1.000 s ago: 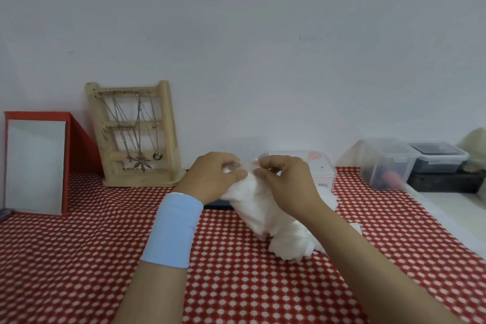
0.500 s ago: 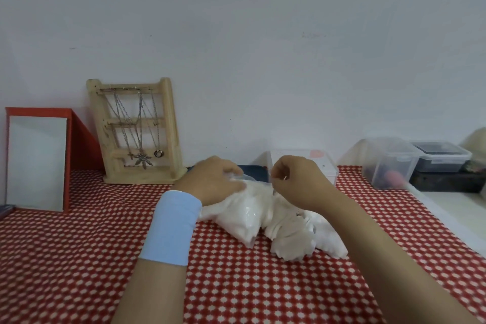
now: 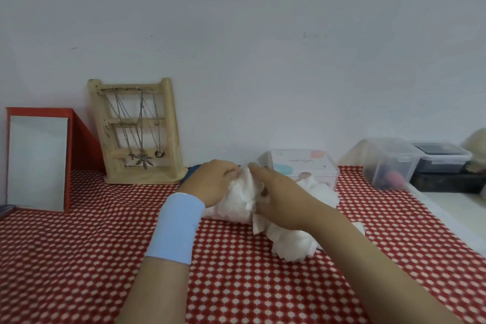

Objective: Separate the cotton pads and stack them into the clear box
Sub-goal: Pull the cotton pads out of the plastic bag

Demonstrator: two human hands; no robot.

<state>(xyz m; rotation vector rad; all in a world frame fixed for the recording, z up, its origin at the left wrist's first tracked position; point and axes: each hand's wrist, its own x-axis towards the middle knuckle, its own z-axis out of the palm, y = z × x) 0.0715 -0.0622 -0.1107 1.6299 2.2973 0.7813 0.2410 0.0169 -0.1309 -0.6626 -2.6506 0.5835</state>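
The left hand [image 3: 213,181], with a pale blue stretch wristband [image 3: 175,229] on its forearm, has its fingers curled round the left side of a bundle of soft white cotton pads [image 3: 240,198]. The bundle sits between the two hands, its base resting on the surface [image 3: 79,258], which is covered by a red-and-white checked cloth. The right hand [image 3: 280,198] holds the bundle's other side, forefinger stretched to the top and the other fingers curled in against it (the thumb is hidden). Under and just beyond the right wrist lie loose white pads [image 3: 292,244], touching the bundle. Just behind the right hand's fingertips stands the clear rectangular plastic box [image 3: 306,169] with a printed lid, close to the pads. Well to the left of the left hand a pale wooden jewellery stand [image 3: 136,131] hung with chains leans at the wall, and beyond it is a red-framed upright mirror [image 3: 36,160]. Far to the right of the right hand are two clear plastic tubs [image 3: 391,163].
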